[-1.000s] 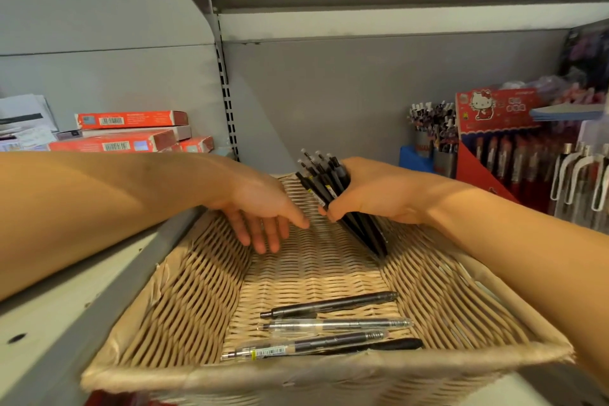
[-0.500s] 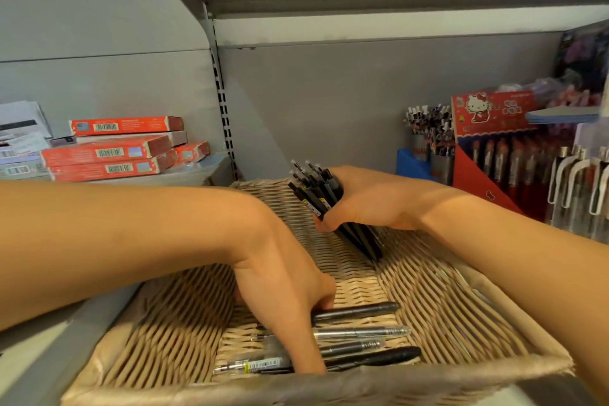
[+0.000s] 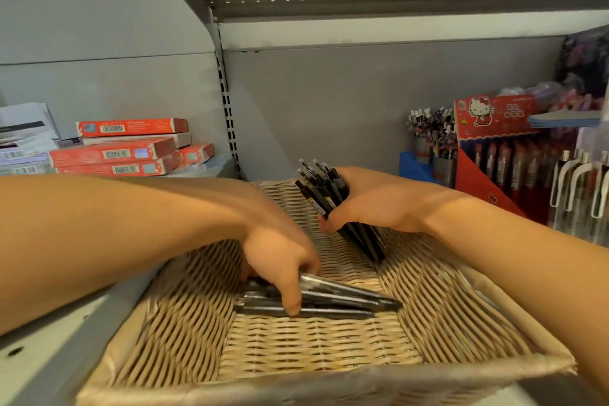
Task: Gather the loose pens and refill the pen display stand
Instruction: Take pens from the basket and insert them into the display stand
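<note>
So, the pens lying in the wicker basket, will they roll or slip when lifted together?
Probably yes: the loose pens look round and smooth, so some may slide from the left hand. They seem stiff and light. The basket weave may stop rolling.

Left hand (image 3: 280, 260) reaches down, fingers curled around loose pens (image 3: 346, 298). Right hand (image 3: 372, 201), beyond them, grips a pen bundle (image 3: 324, 189).

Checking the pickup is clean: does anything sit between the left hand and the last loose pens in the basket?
Nothing visible does. The left hand already grips the loose pens on the bare floor of the wicker basket. The right hand holds its black pen bundle farther back, apart.
</note>
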`<state>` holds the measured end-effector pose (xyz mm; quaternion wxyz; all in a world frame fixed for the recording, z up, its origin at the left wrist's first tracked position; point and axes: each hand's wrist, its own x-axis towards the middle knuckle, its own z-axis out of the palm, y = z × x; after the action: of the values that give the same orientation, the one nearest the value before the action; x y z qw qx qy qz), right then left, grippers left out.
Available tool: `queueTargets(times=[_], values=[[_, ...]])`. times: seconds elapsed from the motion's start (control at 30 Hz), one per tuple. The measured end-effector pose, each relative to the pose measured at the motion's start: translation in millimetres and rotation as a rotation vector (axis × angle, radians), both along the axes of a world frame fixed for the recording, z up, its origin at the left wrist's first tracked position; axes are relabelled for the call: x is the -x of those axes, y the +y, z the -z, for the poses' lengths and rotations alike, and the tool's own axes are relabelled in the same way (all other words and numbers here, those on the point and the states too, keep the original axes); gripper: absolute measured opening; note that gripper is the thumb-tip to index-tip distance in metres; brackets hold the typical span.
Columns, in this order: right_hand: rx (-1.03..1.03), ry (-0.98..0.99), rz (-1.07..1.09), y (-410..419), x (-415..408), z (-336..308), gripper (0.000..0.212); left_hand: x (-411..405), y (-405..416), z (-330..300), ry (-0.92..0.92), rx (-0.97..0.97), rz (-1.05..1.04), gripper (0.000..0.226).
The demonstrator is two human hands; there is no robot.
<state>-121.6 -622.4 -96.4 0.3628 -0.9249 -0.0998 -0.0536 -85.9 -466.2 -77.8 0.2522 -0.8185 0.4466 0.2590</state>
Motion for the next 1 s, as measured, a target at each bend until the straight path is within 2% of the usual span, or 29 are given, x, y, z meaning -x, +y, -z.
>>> queueTargets(times=[0.13, 0.33, 0.43, 0.6, 0.7, 0.83, 0.93, 1.0], values=[[0.0, 0.002, 0.003, 2, 1, -2, 0.031, -27, 11, -6, -0.04, 0.217, -0.039, 0.034], [0.003, 0.003, 0.003, 2, -1, -1, 0.034, -52, 21, -15, 0.178, 0.706, -0.238, 0.008], [-0.009, 0.006, 0.021, 1, -2, 0, 0.039, -55, 20, -15, 0.252, 0.904, -0.32, 0.012], [-0.067, -0.009, 0.067, 0, -6, 1, 0.043, -50, 13, -13, 0.284, 1.129, -0.456, 0.02], [-0.12, 0.007, 0.046, -2, -6, 1, 0.041, -44, 8, -12, 0.307, 1.222, -0.514, 0.016], [-0.192, 0.004, 0.047, -3, -7, 1, 0.042, -41, 6, -12, 0.429, 1.343, -0.617, 0.014], [-0.225, -0.003, 0.042, -5, -6, 0, 0.042, -40, 3, -11, 0.54, 1.371, -0.673, 0.009], [-0.223, -0.013, 0.045, -5, -6, -1, 0.044, -41, 4, -13, 0.601, 1.357, -0.655, 0.014]])
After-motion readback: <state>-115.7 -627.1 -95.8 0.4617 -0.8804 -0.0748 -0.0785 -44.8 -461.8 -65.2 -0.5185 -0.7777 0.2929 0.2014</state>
